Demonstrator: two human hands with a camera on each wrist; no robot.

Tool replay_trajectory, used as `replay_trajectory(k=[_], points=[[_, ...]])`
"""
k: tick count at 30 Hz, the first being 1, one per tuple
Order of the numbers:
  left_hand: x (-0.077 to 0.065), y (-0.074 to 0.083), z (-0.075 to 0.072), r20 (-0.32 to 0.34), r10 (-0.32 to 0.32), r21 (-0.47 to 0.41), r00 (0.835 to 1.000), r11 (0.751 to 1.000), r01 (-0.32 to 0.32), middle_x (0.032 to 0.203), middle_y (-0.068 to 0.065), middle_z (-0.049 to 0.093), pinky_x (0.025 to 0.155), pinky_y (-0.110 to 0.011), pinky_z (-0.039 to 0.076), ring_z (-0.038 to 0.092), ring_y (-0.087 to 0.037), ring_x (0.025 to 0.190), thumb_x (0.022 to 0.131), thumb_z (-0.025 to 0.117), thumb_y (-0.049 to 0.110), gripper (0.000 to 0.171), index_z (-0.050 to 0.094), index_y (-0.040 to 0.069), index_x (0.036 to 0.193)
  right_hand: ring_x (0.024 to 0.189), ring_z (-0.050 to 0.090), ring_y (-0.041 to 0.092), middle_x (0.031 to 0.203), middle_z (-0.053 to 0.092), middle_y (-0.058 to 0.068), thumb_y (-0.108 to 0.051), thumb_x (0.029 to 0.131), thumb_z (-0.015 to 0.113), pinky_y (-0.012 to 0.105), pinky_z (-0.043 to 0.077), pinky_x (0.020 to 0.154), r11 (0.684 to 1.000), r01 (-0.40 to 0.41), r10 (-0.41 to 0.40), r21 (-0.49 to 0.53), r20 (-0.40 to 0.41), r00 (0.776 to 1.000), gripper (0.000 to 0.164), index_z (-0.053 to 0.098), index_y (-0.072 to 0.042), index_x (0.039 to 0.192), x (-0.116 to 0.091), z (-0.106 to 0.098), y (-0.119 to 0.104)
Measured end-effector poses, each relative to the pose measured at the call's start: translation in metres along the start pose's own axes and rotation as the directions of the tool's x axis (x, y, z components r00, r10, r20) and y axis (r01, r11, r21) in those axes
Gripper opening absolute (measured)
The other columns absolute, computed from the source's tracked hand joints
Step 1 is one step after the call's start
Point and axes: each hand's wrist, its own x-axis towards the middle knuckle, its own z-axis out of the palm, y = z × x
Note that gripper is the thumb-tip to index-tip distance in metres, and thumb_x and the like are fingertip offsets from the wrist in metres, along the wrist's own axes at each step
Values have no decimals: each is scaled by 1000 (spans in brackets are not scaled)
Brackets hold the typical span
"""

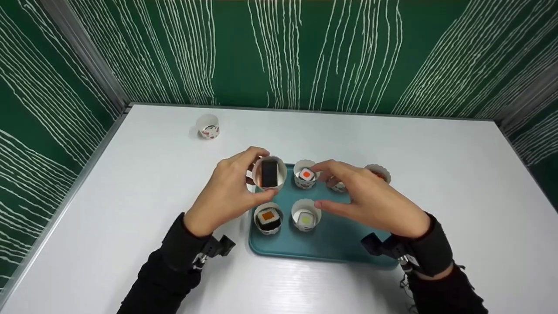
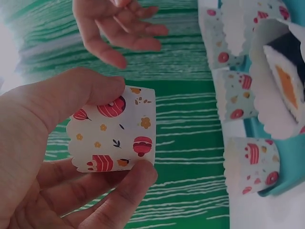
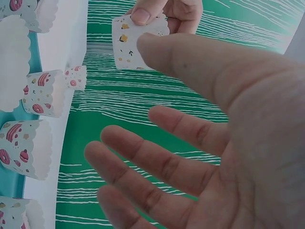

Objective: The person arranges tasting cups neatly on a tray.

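My left hand holds a white paper baking cup printed with red and yellow sweets, thumb on one side and fingers on the other. Inside the cup, seen from above, is a dark seaweed-wrapped sushi piece. The cup is raised over the left edge of a teal tray. Fingers spread, my right hand hovers above the tray with nothing in its grasp. Below and between the hands stand a cup with an orange-topped sushi piece, one with a yellow-centred piece and one with a red-centred piece.
Farther right on the tray, a cup and another cup are partly covered by the right hand. A lone cup stands at the back left of the white table. Green walls with white streaks enclose the table.
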Motion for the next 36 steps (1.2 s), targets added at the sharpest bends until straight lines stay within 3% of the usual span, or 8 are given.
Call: replay_trajectory(k=[7, 14, 22, 26, 36], points=[[-2, 5, 13, 44, 53, -56, 998, 997, -51, 118, -4, 75, 87, -36, 61, 72, -16, 101, 85, 91, 18, 63, 55, 8, 135, 118, 70, 14, 126, 71, -6, -42, 97, 81, 42, 59, 95, 1000, 17, -17, 1, -7, 1000, 64, 54, -26, 153, 1, 4, -1], [-5, 11, 25, 59, 119, -52, 991, 992, -116, 112, -3, 72, 81, -34, 57, 67, -15, 91, 84, 92, 18, 60, 52, 7, 127, 114, 70, 16, 127, 70, -5, -39, 98, 81, 43, 60, 97, 999, 37, -38, 31, 17, 999, 71, 47, -28, 159, 4, 8, -5], [-6, 16, 33, 78, 139, -72, 987, 988, -133, 111, -4, 72, 81, -31, 59, 72, -15, 94, 83, 93, 17, 61, 53, 7, 127, 110, 72, 20, 129, 71, -2, -30, 98, 82, 48, 59, 98, 996, 75, -76, 45, 20, 997, 63, 54, -20, 153, 6, 12, -7], [-7, 17, 34, 88, 153, -82, 984, 986, -146, 114, -7, 73, 87, -36, 62, 74, -18, 102, 84, 93, 17, 61, 52, 6, 129, 110, 72, 19, 129, 71, -3, -28, 98, 82, 48, 58, 97, 995, 81, -83, 52, 28, 996, 61, 55, -20, 152, 5, 13, -8], [-8, 18, 35, 135, 175, -90, 975, 982, -163, 130, -11, 67, 97, -39, 62, 70, -22, 118, 88, 88, 12, 61, 53, 6, 138, 108, 71, 20, 131, 71, -2, -34, 95, 85, 43, 59, 95, 995, 76, -77, 58, 22, 997, 64, 57, -18, 150, 5, 14, -8]])
